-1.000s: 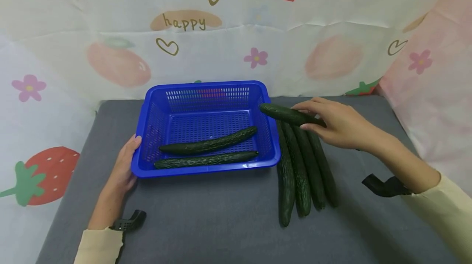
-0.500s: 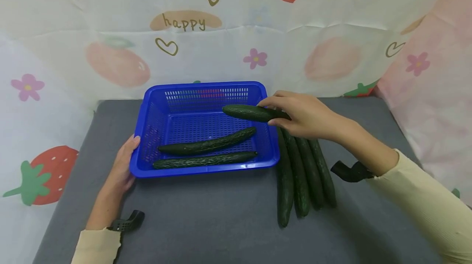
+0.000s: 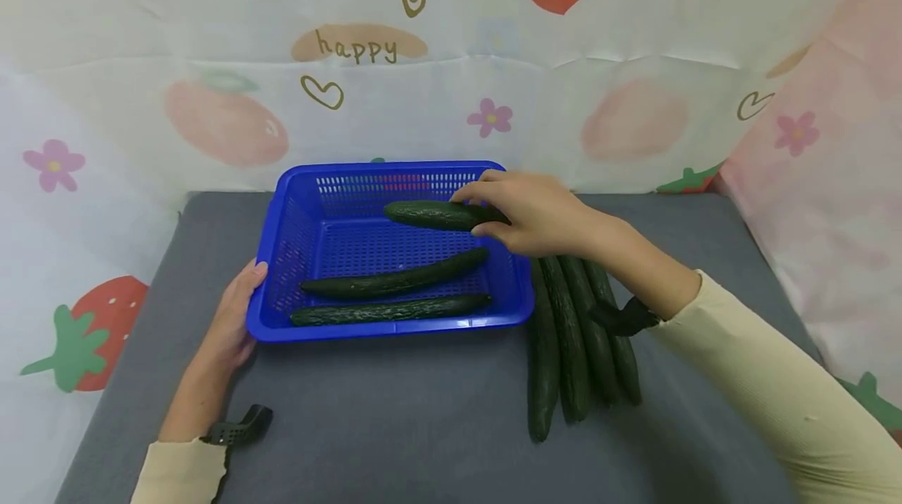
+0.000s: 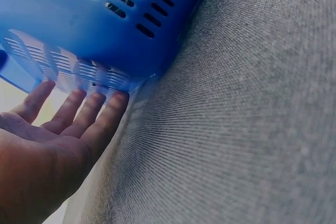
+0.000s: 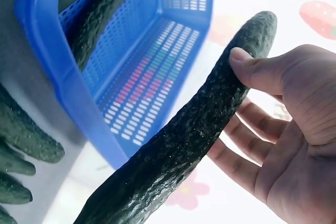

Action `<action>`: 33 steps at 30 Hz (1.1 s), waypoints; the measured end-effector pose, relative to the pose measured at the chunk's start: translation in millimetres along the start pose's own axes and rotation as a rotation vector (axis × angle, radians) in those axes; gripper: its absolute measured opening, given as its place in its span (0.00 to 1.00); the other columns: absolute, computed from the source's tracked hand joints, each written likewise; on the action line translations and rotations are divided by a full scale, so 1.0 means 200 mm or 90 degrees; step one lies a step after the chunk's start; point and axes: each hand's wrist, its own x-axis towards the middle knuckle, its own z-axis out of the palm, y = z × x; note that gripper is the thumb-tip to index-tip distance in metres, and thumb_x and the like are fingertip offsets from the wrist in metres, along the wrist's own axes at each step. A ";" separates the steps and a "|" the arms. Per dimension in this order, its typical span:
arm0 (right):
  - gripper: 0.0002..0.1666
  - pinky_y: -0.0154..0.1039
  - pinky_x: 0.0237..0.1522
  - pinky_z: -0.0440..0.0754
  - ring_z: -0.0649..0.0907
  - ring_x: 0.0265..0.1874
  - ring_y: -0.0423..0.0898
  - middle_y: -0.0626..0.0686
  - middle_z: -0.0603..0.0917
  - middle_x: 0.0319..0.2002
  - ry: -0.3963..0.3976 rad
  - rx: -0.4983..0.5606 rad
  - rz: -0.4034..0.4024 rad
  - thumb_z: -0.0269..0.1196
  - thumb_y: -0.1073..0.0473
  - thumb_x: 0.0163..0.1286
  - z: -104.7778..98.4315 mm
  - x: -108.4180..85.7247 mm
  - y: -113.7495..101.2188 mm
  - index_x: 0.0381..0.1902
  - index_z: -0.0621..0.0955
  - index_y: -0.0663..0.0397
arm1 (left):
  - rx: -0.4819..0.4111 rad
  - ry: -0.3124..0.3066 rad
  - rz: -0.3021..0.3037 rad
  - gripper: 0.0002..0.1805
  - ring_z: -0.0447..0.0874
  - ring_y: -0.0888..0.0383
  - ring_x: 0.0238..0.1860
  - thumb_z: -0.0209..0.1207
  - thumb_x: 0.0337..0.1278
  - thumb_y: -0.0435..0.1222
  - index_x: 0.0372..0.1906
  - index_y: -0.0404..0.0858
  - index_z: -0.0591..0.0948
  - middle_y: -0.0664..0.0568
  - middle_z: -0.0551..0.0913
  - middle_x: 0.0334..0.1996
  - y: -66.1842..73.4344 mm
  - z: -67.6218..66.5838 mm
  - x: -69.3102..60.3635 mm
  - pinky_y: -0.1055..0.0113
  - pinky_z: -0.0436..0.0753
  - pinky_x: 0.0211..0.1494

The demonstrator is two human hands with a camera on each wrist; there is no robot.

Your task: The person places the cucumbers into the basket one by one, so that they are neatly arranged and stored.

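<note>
My right hand [image 3: 539, 214] pinches a dark green cucumber [image 3: 430, 214] near one end, thumb opposite fingers. In the head view this cucumber lies roughly level over the back right part of a blue plastic basket [image 3: 395, 329]. The right wrist view shows the bumpy cucumber [image 5: 178, 129] and the thumb pressed on it. My left hand [image 3: 229, 316] holds the basket's left side, thumb on the rim; in the left wrist view its fingers [image 4: 107, 124] touch the slotted outer wall. Inside the basket lie two cucumbers, one curved [image 3: 402, 279] and one straighter [image 3: 395, 309].
Several more cucumbers [image 3: 544, 363] lie side by side on the grey cloth [image 3: 395, 418] to the basket's right, partly under my right forearm. A printed curtain [image 3: 550, 81] hangs close behind the basket and along both sides.
My right hand has carried the cucumber leftward, from above the loose cucumbers to over the basket. The left hand and the basket keep their place.
</note>
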 end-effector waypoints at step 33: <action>0.26 0.38 0.38 0.78 0.80 0.41 0.43 0.48 0.84 0.57 -0.058 0.000 -0.096 0.65 0.50 0.79 0.18 0.29 -0.28 0.72 0.78 0.39 | 0.004 0.004 0.002 0.20 0.87 0.66 0.51 0.40 0.88 0.47 0.73 0.50 0.67 0.62 0.87 0.54 0.01 0.01 -0.01 0.71 0.87 0.52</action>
